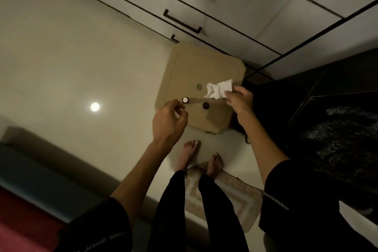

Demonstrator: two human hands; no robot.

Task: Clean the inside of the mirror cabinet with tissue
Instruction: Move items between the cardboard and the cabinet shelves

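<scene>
My right hand (239, 100) pinches a crumpled white tissue (218, 89) above a beige stool (204, 63). Two small bottles stand on the stool: one with a white cap (185, 100) and one with a dark cap (205, 105). My left hand (169, 120) hovers just left of the white-capped bottle, its fingers loosely curled and holding nothing. The mirror cabinet is not in view.
White drawers with dark handles (182, 21) run behind the stool. A dark glossy counter (337, 118) fills the right side. My bare feet stand partly on a patterned mat (231, 196) on the pale floor. A ceiling light reflects off the floor (95, 106).
</scene>
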